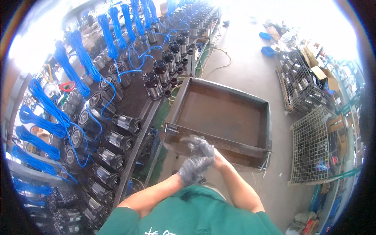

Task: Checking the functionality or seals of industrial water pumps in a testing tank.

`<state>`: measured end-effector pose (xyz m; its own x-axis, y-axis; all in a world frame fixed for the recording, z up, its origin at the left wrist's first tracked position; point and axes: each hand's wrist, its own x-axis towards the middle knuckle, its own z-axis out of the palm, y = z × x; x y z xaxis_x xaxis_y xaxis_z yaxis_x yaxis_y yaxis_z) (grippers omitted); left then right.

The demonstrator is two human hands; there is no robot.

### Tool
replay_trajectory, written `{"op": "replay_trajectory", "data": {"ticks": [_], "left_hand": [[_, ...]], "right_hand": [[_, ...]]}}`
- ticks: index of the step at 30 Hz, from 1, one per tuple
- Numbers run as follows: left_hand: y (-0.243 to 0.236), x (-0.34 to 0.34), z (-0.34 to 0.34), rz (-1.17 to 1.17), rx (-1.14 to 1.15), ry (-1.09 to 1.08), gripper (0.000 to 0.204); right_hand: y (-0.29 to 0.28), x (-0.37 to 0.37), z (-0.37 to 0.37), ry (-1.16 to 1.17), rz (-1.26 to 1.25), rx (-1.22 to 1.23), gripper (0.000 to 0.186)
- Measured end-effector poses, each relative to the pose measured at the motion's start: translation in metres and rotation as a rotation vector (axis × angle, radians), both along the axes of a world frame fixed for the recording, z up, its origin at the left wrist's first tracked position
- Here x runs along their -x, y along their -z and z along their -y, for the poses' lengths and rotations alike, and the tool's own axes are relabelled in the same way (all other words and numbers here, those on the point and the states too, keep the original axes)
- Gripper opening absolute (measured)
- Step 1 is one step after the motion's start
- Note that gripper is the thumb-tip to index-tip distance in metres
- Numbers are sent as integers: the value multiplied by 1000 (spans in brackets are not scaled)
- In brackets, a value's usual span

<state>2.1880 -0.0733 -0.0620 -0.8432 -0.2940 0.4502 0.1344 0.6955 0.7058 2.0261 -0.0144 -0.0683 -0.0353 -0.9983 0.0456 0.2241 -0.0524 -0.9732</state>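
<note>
Both my hands wear dark grey work gloves and are close together in front of my body, above the near side of a brown metal cart. My left hand [192,169] reaches across to the right wrist, its fingers closed at the cuff of the right glove [210,150]. My right hand [196,143] points left over the cart's near rim, and its fingers are too blurred to tell open from closed. The cart [227,89] is a shallow rectangular tray with raised sides and rust-brown metal inside. No tool shows in either hand.
On my left, a long bench [145,127] carries rows of cylindrical metal pumps [152,85] with black ends. Coiled blue cables [80,58] hang above it. Wire cages [311,149] stand at right, one holding metal parts. Blue bins [268,51] and a hose [225,58] lie on the floor.
</note>
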Motion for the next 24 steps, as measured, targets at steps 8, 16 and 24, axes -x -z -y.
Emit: {"op": "replay_trajectory", "data": {"ticks": [8, 16, 24], "left_hand": [[-16, 17, 35, 209, 166, 9, 23], [13, 9, 58, 47, -10, 89, 36], [-7, 10, 69, 101, -272, 120, 44]], "right_hand": [[-46, -7, 73, 518, 315, -458, 87], [-24, -9, 105, 551, 712, -293, 79], [-87, -31, 108, 256, 907, -69, 61]]}}
